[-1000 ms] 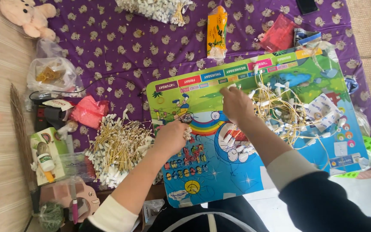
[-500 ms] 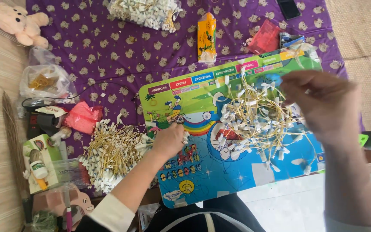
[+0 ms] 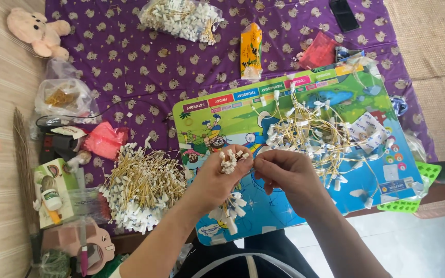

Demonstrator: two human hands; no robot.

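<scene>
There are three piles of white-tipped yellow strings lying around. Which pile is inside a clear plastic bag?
The pile at the top of the purple cloth is bagged. The pile left of the left hand and the one on the colourful board lie loose.

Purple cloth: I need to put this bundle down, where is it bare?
Bare cloth lies between the top bag of tags, orange packet and picture board. The board's right half is crowded with loose tags; the left edge with bags and boxes.

Board [image 3: 233,110] lies on cloth [image 3: 130,62] before me. Loose tags [image 3: 320,134] on board, right of my hands. Sorted pile [image 3: 142,185] left of board. Bagged tags [image 3: 181,18] beyond.
</scene>
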